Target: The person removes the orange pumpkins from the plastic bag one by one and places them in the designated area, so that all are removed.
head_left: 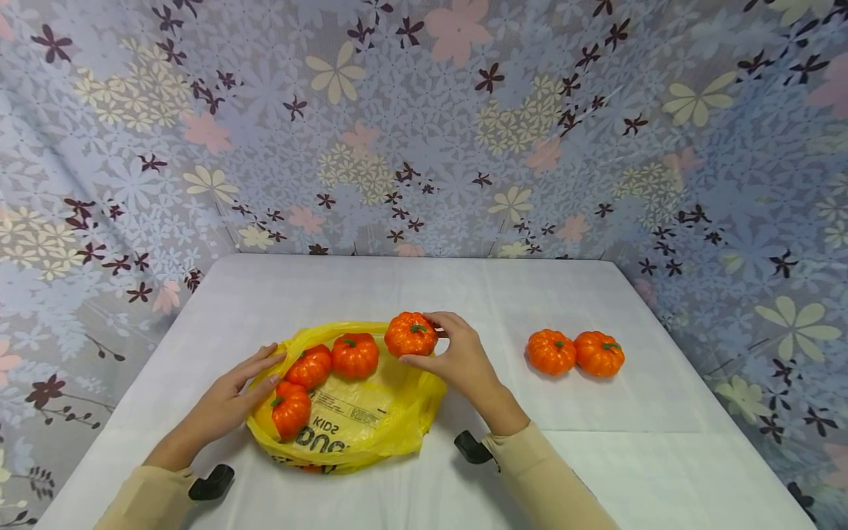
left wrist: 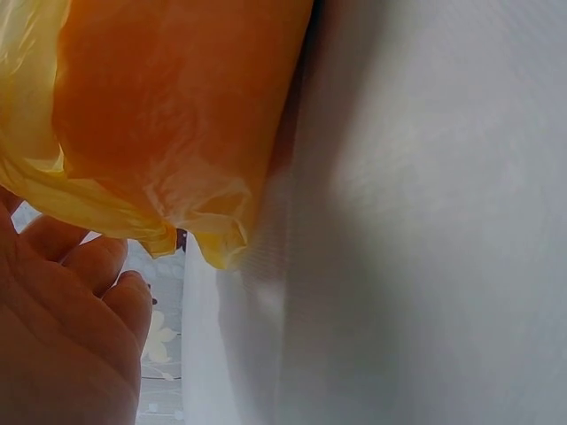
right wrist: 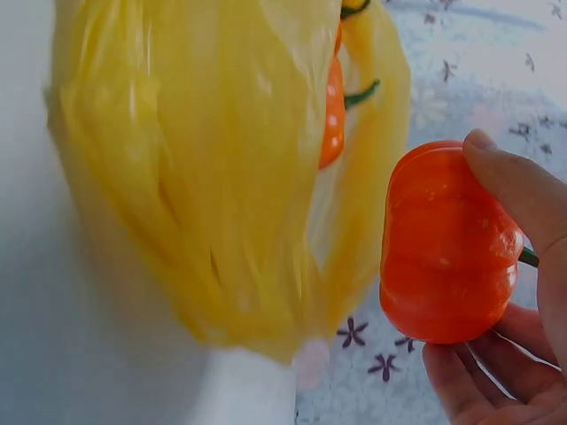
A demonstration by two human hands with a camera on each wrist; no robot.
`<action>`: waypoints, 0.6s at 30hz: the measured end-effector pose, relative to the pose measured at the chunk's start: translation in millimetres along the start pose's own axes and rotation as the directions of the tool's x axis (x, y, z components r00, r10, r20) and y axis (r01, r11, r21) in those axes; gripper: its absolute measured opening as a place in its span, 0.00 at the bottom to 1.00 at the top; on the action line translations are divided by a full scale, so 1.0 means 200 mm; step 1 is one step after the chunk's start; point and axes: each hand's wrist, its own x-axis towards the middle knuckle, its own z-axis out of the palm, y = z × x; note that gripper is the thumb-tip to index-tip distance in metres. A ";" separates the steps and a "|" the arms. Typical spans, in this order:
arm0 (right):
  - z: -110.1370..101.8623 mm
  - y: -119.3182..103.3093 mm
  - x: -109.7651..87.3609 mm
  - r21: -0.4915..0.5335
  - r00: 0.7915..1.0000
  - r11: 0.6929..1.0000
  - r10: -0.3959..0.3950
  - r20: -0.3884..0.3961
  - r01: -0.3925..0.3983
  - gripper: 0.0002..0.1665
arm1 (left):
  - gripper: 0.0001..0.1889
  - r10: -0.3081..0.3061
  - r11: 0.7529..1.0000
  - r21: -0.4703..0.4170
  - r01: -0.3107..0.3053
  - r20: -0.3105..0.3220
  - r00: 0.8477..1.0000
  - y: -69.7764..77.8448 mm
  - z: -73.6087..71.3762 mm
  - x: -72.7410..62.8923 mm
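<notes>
While the right hand [head_left: 467, 361] is pinching an orange pumpkin [head_left: 409, 336] between thumb and fingers, that pumpkin is hovering by the far right edge of a yellow bag [head_left: 432, 401], green stem showing. The left hand [head_left: 228, 397] is resting against the bag's left rim, fingers loosely extended. Three more pumpkins [head_left: 355, 356] are lying inside, along the left and far sides. Two loose pumpkins [head_left: 550, 353] are sitting side by side on the white table [head_left: 662, 478], well to the right. Flowered cloth [head_left: 424, 147] is hanging behind.
</notes>
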 end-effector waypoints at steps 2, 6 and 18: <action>-0.02 0.02 0.00 -0.009 1.000 1.000 0.010 -0.017 -0.010 0.43 | 0.28 0.000 1.000 -0.001 0.000 0.001 1.000 0.00 0.00 0.00; -0.07 0.07 0.00 -0.027 0.998 0.999 0.020 -0.052 -0.022 0.43 | 0.28 -0.003 1.000 0.004 0.003 -0.001 1.000 0.00 0.00 0.00; -0.23 0.21 -0.03 -0.041 0.979 0.985 0.159 -0.126 -0.165 0.48 | 0.28 -0.003 1.000 -0.010 0.003 -0.009 1.000 -0.01 0.01 0.00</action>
